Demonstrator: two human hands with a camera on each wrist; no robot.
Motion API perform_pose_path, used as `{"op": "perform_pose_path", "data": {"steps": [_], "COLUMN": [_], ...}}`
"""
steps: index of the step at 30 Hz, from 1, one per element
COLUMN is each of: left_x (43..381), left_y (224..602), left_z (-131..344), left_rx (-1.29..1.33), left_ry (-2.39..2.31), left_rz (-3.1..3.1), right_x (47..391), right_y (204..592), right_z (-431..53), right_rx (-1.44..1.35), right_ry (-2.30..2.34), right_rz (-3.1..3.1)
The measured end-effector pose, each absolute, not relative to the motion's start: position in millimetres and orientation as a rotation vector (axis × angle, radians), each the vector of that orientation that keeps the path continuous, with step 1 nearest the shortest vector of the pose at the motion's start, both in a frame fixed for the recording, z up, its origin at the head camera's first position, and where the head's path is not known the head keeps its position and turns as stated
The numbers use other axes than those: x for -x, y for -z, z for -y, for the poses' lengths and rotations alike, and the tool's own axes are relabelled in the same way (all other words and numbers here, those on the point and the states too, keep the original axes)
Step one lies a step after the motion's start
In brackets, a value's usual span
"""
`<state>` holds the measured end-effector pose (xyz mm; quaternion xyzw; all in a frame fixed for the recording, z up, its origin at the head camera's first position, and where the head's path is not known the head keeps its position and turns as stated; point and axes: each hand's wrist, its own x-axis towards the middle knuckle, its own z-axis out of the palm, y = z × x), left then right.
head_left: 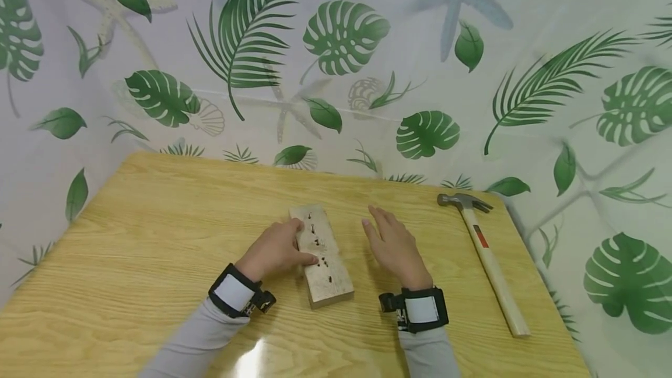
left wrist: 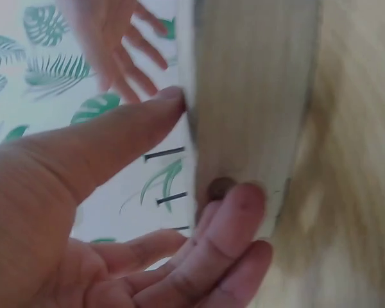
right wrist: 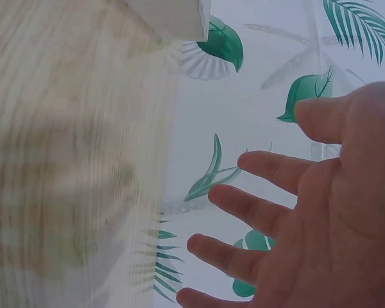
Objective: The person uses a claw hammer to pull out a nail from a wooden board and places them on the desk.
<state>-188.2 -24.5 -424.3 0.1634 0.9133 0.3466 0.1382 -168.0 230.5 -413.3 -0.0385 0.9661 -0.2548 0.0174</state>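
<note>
A person's left hand (head_left: 275,252) grips the left side of a pale, rectangular wooden block (head_left: 332,283), thumb on top. Dark metal nails (left wrist: 165,153) protrude from its upper face. The block lies on a yellow wood-grain table (head_left: 157,220). The right hand (head_left: 396,249), fingers extended, holds nothing; farther right lies a steel-headed, wooden-handled claw hammer (head_left: 490,264).

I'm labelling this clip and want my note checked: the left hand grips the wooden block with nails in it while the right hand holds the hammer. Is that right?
Not quite: the right hand holds nothing. The head view shows the hammer lying on the table, while the left hand grips the wooden block with nails in it.
</note>
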Motion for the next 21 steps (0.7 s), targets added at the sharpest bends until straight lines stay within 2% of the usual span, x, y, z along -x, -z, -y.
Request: {"op": "perform_pose_path", "data": {"steps": [6,11,15,21], "left_x": [185,184,182,180], "left_y": [427,427,427,428], "left_z": [18,17,16,16], "left_rx": [-0.507,-0.497,-0.493,-0.481], "left_ry": [-1.055,-1.02,-0.971,-0.941], "left_rz": [-2.687,-2.704,-2.726,-2.738], "right_x": [169,162,146,119], "right_y": [408,392,385,397], "right_z": [-231,-254,-293,-373], "right_rx": [0.132,0.043,-0.096,-0.437], "right_ry": [0.797,0.727,0.652,0.576], "right_rz": [-3.0,-3.035,-3.069,-2.965]}}
